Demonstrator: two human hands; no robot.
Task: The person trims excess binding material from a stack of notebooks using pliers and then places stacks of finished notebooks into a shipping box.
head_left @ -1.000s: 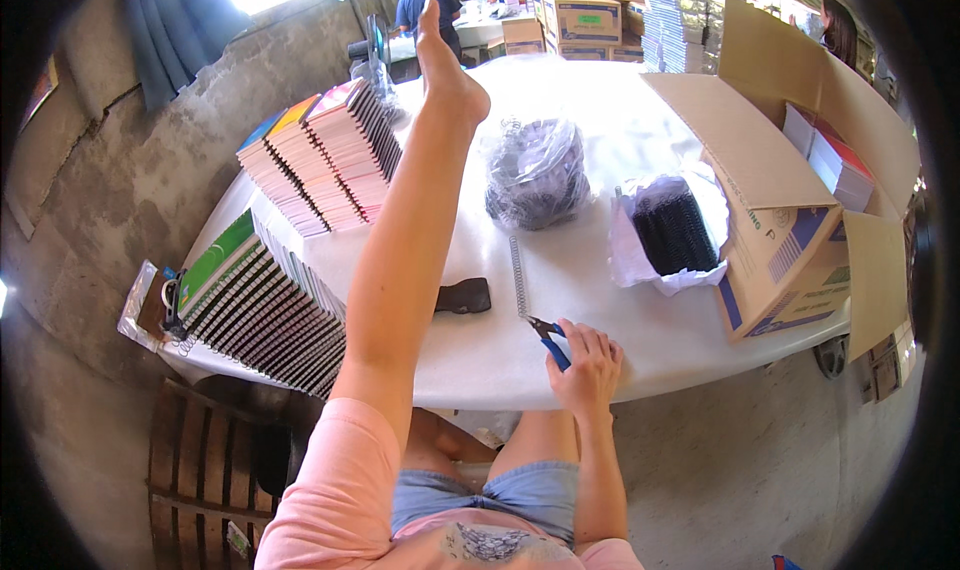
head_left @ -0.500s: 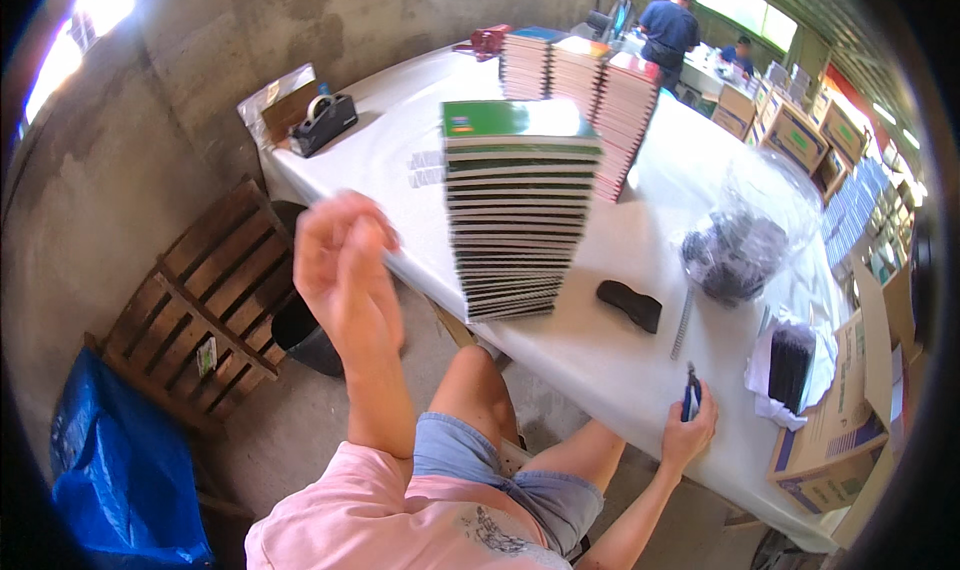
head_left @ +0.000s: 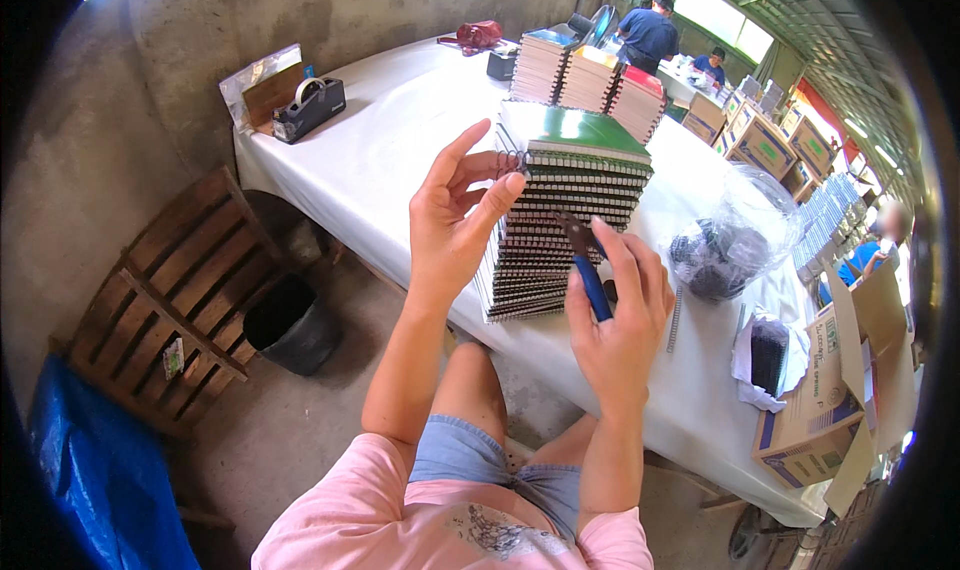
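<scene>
A tall stack of green-covered spiral notebooks stands at the table's front edge, coiled spines facing me. At its upper left corner, a loose-looking loop of spiral coil sticks out. My left hand has thumb and fingers closed about this coil, its index finger raised. Gripped in my right hand are blue-handled cutting pliers. Their dark jaws point up and left, in front of the spines; whether they touch the stack I cannot tell.
Behind stand more spiral-bound stacks. A tape dispenser sits far left. On the right are a clear plastic bag of dark coils, a loose coil, a wrapped black bundle and a carton. Other people work beyond.
My left hand has come right from beside the table to the stack's upper left corner. The right hand has lifted the pliers leftward to the front of the stack.
</scene>
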